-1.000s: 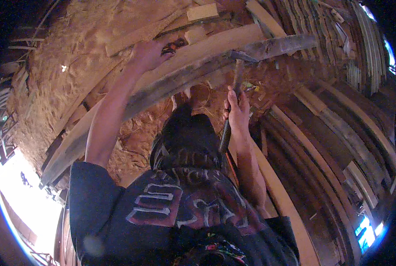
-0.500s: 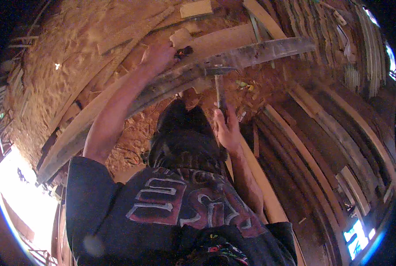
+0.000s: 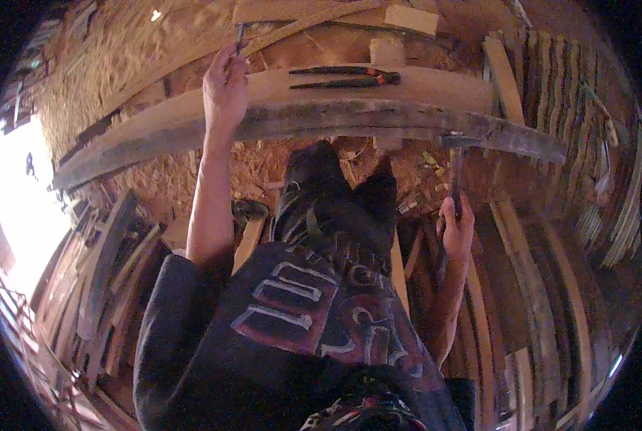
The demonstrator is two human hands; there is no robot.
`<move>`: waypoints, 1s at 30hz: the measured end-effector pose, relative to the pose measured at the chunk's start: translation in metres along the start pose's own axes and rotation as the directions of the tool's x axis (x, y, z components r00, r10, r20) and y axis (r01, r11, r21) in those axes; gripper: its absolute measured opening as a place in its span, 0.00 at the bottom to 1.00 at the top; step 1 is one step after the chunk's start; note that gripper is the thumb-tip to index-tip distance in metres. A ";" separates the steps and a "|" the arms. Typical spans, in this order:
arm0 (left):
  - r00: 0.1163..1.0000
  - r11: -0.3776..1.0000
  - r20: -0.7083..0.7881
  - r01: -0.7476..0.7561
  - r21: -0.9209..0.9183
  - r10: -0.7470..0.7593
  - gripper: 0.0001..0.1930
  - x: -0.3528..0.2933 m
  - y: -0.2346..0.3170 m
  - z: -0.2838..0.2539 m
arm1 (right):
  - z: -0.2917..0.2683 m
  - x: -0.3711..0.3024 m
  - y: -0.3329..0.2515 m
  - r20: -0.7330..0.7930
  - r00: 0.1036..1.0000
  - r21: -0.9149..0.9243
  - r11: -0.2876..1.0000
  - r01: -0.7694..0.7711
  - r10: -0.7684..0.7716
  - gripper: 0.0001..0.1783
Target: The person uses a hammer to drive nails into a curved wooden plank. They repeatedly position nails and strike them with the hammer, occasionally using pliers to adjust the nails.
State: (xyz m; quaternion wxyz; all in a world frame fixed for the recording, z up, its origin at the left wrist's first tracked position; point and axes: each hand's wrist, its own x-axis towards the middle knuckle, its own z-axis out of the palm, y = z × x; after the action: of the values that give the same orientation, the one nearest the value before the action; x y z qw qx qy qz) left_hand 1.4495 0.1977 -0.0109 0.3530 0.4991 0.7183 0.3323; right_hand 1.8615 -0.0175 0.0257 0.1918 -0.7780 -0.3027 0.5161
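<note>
A long wooden beam (image 3: 364, 116), grey on its near face, lies across in front of my legs. On its paler top rest black pincers (image 3: 346, 79) with orange marks, jaws to the right and handles to the left. Past the beam's far edge, my left hand (image 3: 225, 90) is closed around a thin, dark, rod-like piece (image 3: 240, 36); its exact kind does not show. My right hand (image 3: 457, 224) grips a hammer (image 3: 457, 169) by the handle. The hammer's head is up by the beam's near face; whether they touch, I cannot tell.
Loose boards and a wooden block (image 3: 412, 20) lie on the sawdust-covered ground beyond the beam. Stacked planks (image 3: 543, 86) stand at the far right. More long timbers (image 3: 511, 244) run along my right, with others (image 3: 105, 280) at my left.
My left hand has let go of the pincers, which now lie on the beam, and moved left to hold the thin piece. The view has turned; the hammer stays in my right hand.
</note>
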 end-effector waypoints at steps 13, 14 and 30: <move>0.920 0.858 -0.265 0.126 -0.497 -0.288 0.08 -0.183 -0.013 -0.023 | -0.050 0.028 -0.076 0.320 0.885 -0.611 0.640 0.466 -0.339 0.29; 0.927 0.848 -0.226 0.149 -0.508 -0.298 0.07 -0.189 -0.015 -0.019 | -0.051 0.029 -0.076 0.323 0.884 -0.618 0.632 0.467 -0.338 0.29; 0.983 0.864 0.015 0.169 -0.474 -0.185 0.14 -0.186 0.034 -0.021 | 0.059 0.030 -0.146 0.571 0.732 -0.528 0.516 0.674 -0.371 0.26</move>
State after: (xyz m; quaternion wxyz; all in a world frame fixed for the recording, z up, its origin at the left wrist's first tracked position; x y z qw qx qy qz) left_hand 1.4948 0.0272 0.0611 0.4818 0.3245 0.6635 0.4716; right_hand 1.7765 0.1104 0.0708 -0.0363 -0.5379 -0.7323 0.4160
